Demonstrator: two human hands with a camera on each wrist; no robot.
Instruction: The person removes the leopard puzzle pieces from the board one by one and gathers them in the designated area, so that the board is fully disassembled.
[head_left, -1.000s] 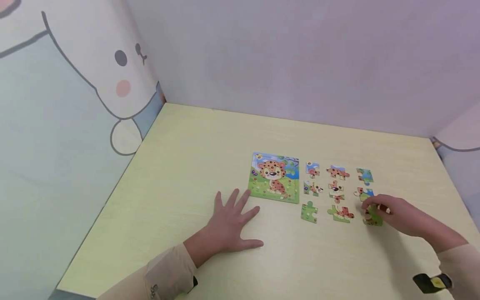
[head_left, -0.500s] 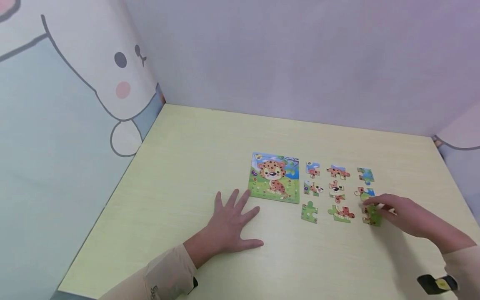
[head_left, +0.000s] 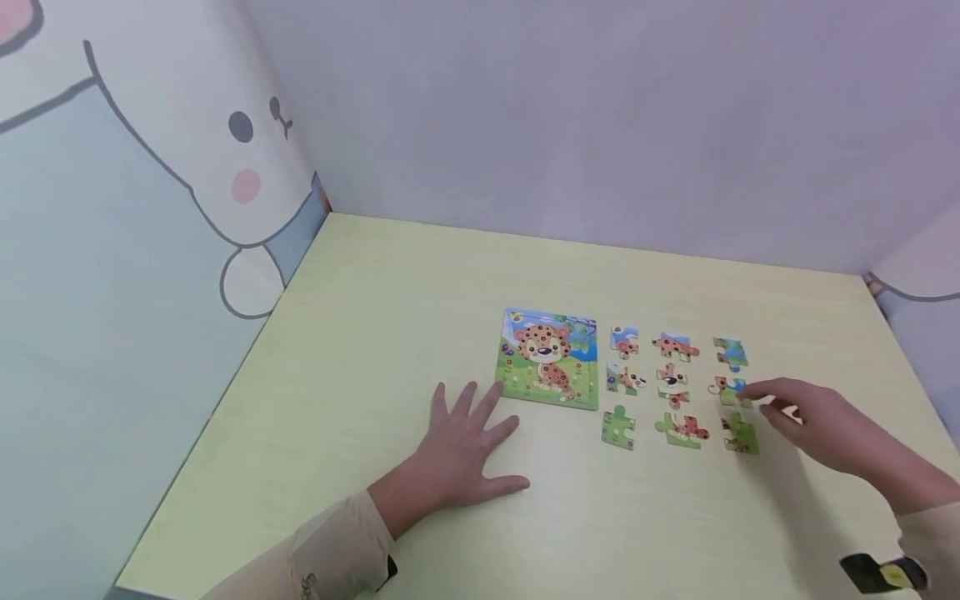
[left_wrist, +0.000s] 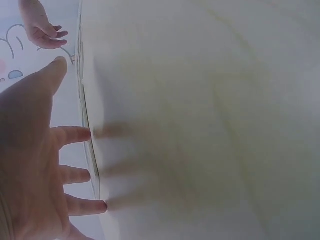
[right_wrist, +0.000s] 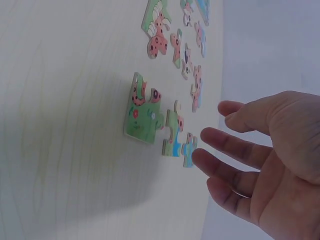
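My left hand (head_left: 453,457) rests on the table with its fingers spread, one fingertip at the near-left corner of a leopard picture board (head_left: 546,358). My right hand (head_left: 816,417) hovers by the right-hand column of puzzle pieces, fingers loosely bent. In the right wrist view nothing lies between the fingers (right_wrist: 227,167), which stand apart from the pieces. Nearest to it are a green corner piece (head_left: 742,435) and a blue-and-green edge piece (head_left: 730,392). The corner piece also shows as a green puzzle piece (right_wrist: 145,117) lying flat in the right wrist view.
Several puzzle pieces lie apart in rows, among them a top-right blue-green piece (head_left: 731,353), a leopard-face piece (head_left: 672,383) and a green lower-left piece (head_left: 618,427). Walls (head_left: 562,125) border the pale table (head_left: 360,333) at the back and sides.
My right hand has let go of the green corner piece and lifted slightly away, after shifting that piece a little to the left. My left hand stays in place.
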